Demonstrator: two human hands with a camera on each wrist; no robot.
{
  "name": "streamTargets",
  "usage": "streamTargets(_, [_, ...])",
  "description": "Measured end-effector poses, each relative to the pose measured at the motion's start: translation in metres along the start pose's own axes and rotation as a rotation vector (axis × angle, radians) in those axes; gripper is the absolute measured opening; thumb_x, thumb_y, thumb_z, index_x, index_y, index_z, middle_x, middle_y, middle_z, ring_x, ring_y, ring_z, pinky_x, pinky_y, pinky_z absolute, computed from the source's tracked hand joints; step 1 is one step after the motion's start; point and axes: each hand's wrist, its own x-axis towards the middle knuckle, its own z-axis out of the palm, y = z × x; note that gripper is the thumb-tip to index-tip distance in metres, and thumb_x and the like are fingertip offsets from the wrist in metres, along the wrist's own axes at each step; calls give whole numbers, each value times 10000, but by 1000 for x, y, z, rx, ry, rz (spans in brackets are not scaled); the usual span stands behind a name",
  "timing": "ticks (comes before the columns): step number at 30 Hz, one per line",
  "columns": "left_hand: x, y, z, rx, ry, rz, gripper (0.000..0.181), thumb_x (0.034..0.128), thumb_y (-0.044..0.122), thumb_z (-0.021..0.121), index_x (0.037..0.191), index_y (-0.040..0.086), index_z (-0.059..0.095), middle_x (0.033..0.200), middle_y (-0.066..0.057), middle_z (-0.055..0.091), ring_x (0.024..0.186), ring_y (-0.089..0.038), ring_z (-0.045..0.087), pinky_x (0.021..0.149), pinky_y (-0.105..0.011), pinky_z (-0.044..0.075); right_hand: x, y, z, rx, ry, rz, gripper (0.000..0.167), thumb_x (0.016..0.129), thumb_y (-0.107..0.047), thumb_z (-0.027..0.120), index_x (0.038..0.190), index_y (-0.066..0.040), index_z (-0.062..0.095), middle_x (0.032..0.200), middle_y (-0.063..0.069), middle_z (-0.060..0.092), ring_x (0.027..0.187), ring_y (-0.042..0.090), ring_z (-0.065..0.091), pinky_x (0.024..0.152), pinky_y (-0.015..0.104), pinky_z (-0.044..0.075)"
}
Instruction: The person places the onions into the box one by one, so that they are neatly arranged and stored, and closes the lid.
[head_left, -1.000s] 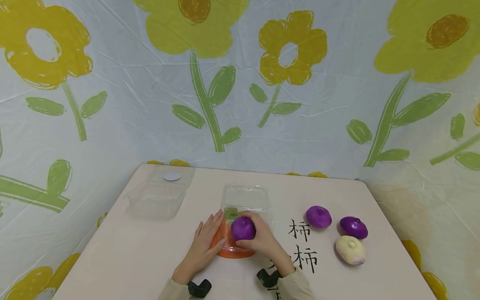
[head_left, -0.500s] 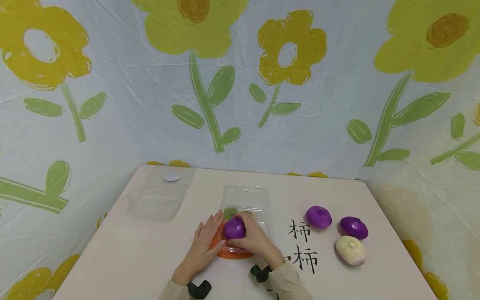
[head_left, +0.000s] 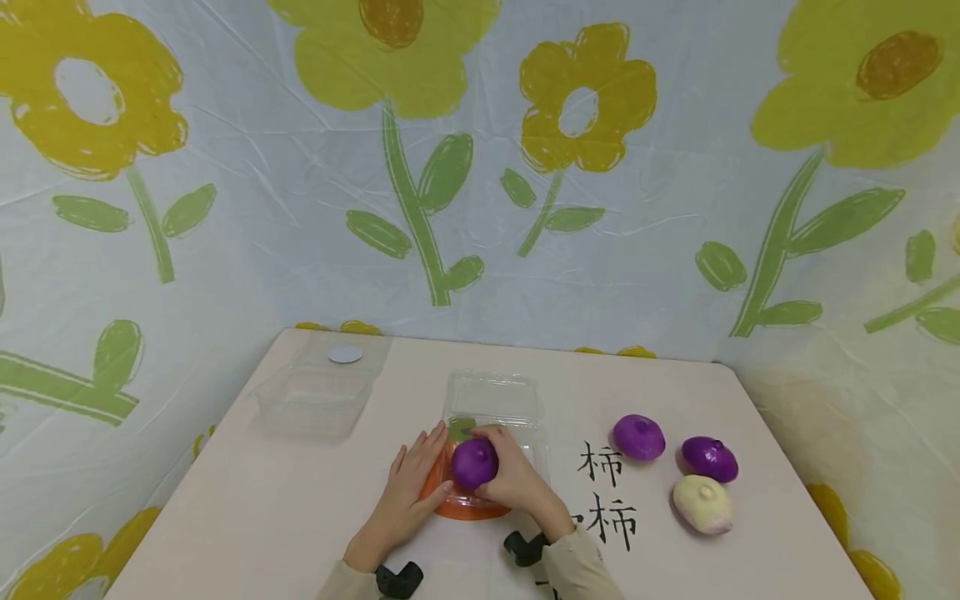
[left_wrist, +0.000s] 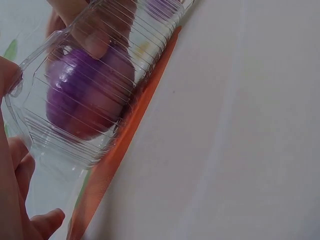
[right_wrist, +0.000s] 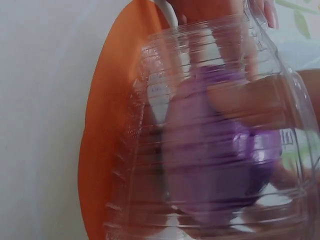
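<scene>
A purple onion (head_left: 475, 463) sits in my right hand (head_left: 517, 479), held between thumb and fingers inside a clear plastic clamshell box (head_left: 528, 442). Through the ribbed wall of that box, the onion (left_wrist: 82, 100) shows close to the bottom in the left wrist view; whether it touches the bottom I cannot tell. My left hand (head_left: 408, 483) rests along the left side of the box with its fingers straight, thumb at the front corner. The lid (head_left: 492, 398) lies folded back, away from me. Blur softens the onion (right_wrist: 215, 145) in the right wrist view.
To the right lie two more purple onions (head_left: 638, 437) and a whitish onion (head_left: 702, 504). Another clear clamshell box (head_left: 311, 404) stands open at the back left. Under the near box is an orange print (head_left: 468, 510). Black characters (head_left: 615, 521) mark the tabletop.
My right hand and the purple onion have shifted left over the box, then slightly back right and nearer to me. The left hand keeps its place.
</scene>
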Motion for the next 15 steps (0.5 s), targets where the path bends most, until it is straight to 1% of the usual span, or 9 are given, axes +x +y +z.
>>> streamTargets(4, [0, 1, -1, -4, -10, -1, 704, 954, 355, 594, 1556, 107, 325, 1623, -35, 274, 1431, -446, 287, 1066, -728, 134, 0, 0, 0, 26, 31, 38, 753, 671, -92, 841, 1342, -23, 507, 1286, 164, 491, 1149, 370, 544, 902, 580, 509])
streamTargets(7, [1, 3, -3, -20, -18, -4, 704, 960, 357, 592, 1557, 105, 318, 1625, -37, 269, 1438, -442, 272, 1071, -727, 121, -1, -2, 1, 39, 50, 43, 745, 712, -132, 870, 1343, -3, 495, 1291, 174, 508, 1161, 378, 544, 928, 586, 493])
streamTargets(11, [1, 4, -3, -47, -22, -3, 699, 965, 352, 589, 1559, 104, 315, 1626, -38, 266, 1445, -445, 253, 1075, -722, 104, -1, -2, 3, 11, 82, 64, 749, 738, -210, 884, 1342, -4, 494, 1281, 160, 528, 1148, 353, 559, 932, 561, 501])
streamTargets(15, [0, 2, -2, -55, -13, -3, 701, 957, 341, 592, 1559, 109, 317, 1625, -36, 266, 1442, -453, 255, 1071, -727, 102, -2, -1, 6, -21, 106, 99, 783, 726, -276, 898, 1346, -16, 498, 1284, 159, 521, 1138, 347, 569, 921, 548, 513])
